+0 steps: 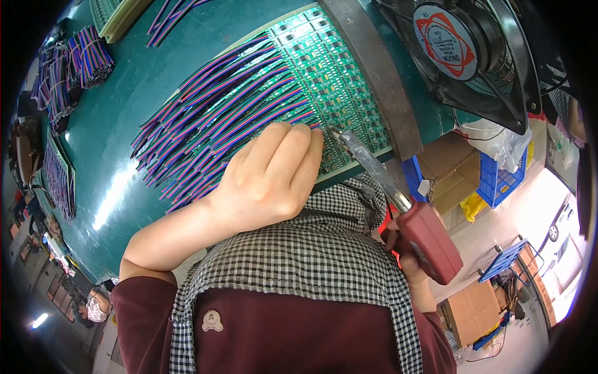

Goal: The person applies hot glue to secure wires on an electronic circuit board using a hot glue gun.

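Note:
A green circuit board panel (330, 75) lies on the table, dense with small components. Rows of multicoloured ribbon wires (212, 118) run left from it. My left hand (268, 168) is closed over the lowest wires at the board, fingers pressed together on a wire end; its fingertips are partly hidden. My right hand (405, 249) grips a soldering gun (430, 240) by its dark red handle. The gun's barrel looks wrapped in something clear and shiny. Its tip points up and left, close to the board just right of my left fingers; I cannot tell whether it touches.
A dark curved metal bar (374, 68) lies along the board's right side. Beyond it stands a black fan (467, 56). Wire bundles (75, 62) and stacked boards (118, 19) sit at the far left. A blue crate (501, 177) and cardboard boxes (470, 308) are at the right.

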Available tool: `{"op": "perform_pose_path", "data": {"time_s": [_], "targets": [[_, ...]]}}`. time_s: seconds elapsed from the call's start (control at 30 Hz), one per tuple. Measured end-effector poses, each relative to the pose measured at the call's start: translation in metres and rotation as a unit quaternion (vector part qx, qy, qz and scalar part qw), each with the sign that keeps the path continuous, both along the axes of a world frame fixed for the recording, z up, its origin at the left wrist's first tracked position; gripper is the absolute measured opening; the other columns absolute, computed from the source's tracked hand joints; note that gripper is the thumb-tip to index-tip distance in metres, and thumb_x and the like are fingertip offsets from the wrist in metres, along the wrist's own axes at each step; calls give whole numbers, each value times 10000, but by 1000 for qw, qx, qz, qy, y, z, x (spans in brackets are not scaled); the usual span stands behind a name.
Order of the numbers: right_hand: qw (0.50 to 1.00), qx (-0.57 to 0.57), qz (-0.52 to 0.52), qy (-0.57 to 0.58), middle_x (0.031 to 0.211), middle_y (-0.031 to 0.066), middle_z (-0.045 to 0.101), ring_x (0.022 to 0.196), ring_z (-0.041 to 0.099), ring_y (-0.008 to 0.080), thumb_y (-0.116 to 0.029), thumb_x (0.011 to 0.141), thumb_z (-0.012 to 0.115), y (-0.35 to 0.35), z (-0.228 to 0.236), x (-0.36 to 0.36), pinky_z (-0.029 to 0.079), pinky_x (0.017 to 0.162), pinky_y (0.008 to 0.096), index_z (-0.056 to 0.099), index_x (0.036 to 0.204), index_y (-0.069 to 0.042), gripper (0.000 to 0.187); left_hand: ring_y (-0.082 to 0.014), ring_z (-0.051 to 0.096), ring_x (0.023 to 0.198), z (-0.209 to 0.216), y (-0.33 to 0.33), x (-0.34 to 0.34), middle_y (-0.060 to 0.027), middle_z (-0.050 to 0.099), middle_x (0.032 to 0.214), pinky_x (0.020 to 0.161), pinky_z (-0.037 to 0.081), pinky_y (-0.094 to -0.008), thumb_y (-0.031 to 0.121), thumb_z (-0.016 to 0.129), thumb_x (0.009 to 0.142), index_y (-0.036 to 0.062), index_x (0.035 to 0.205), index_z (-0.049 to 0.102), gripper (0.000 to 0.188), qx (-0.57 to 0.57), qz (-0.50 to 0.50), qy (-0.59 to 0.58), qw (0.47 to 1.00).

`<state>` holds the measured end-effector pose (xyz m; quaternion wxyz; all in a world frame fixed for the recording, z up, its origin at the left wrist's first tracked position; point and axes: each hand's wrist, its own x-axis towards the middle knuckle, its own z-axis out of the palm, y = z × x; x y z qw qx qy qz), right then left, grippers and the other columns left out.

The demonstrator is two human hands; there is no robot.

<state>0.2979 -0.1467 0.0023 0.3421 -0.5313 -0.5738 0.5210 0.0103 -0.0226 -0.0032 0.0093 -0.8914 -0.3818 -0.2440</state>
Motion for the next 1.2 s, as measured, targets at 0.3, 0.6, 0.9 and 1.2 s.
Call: {"op": "perform_pose_path", "data": {"time_s": [0.3, 0.6, 0.9, 1.2], "targets": [[993, -73, -74, 54, 885, 150, 673, 673, 664, 213, -507, 729, 768, -6, 4, -3, 524, 630, 304, 369, 1376, 60, 949, -154, 568, 711, 0, 1, 0, -69, 549, 809, 515, 465, -225, 26, 642, 676, -58, 853, 634, 196, 5, -7, 3, 1000], [994, -51, -82, 48, 847, 131, 679, 674, 668, 203, -517, 743, 748, -1, 8, -9, 527, 626, 303, 411, 1346, 64, 903, -224, 601, 700, 8, -5, 2, -127, 580, 835, 571, 512, -298, 21, 641, 633, -76, 920, 652, 303, -39, -2, 1, 999], [995, -46, -80, 35, 840, 125, 689, 687, 677, 174, -459, 746, 777, -2, 9, -8, 528, 631, 275, 441, 1317, 76, 851, -164, 563, 678, -2, -1, 1, -85, 548, 794, 522, 469, -240, 16, 639, 672, -73, 848, 630, 197, 20, -5, -2, 1000], [996, 43, 42, -61, 897, 123, 689, 742, 687, 215, -452, 730, 794, -4, -2, 7, 536, 685, 296, 475, 1283, 93, 840, -160, 560, 681, 0, -2, 3, -80, 547, 789, 507, 460, -230, 15, 635, 666, -69, 835, 629, 189, 15, 0, 7, 1000]]}}
